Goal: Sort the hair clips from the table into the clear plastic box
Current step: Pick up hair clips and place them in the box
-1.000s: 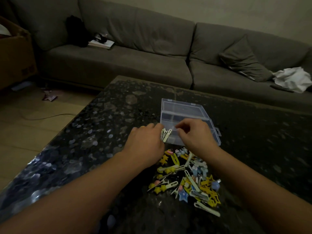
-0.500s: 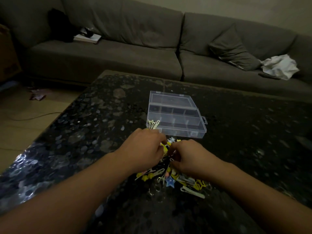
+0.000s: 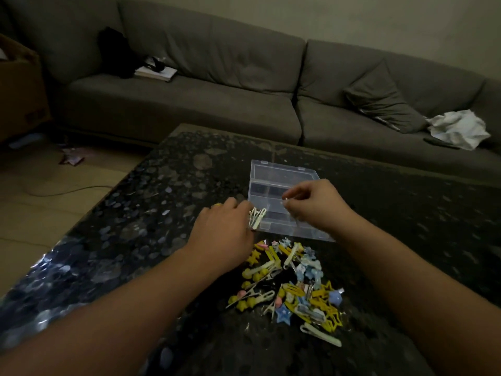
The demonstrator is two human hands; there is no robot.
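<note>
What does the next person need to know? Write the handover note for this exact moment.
Left hand: holds a bunch of white clips at the near left corner of the clear plastic box.
Right hand: over the open box, fingers pinched together; something small may be between them, too dim to tell.
Pile of hair clips lies on the table, just in front of the box.
Done: little; box compartments look mostly empty.
Left: nearly the whole pile, yellow, blue, white and pink clips.
</note>
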